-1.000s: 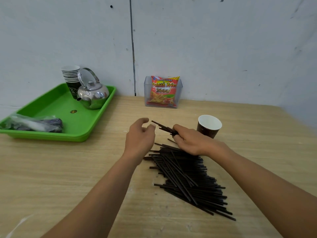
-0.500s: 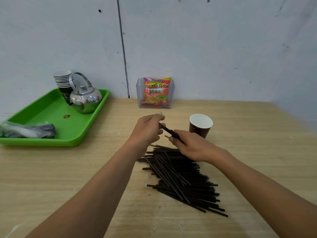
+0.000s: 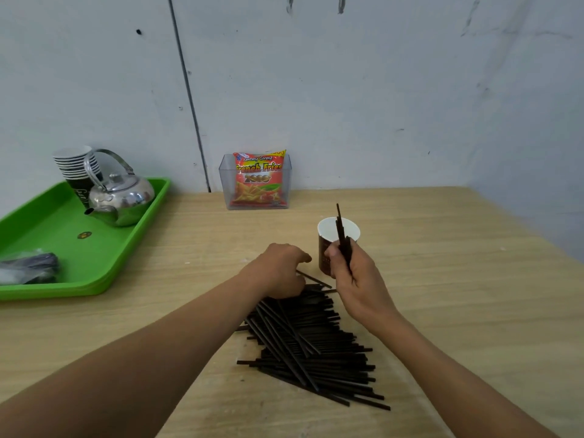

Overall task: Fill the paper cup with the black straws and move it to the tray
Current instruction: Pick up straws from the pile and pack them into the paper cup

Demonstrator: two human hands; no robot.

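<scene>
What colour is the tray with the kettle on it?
The tray is bright green, seen in the head view.

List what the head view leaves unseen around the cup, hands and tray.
Head view only:
- Paper cup floor: behind its near wall and the right hand gripping held straws.
- Left hand fingertips: curled under on the straw pile; grip unclear.
- Bag on green tray: cut by left edge, blurred.

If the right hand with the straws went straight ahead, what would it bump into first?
Probably the white-rimmed dark paper cup, standing just beyond the right hand gripping thin black straws; depth is unclear.
</scene>
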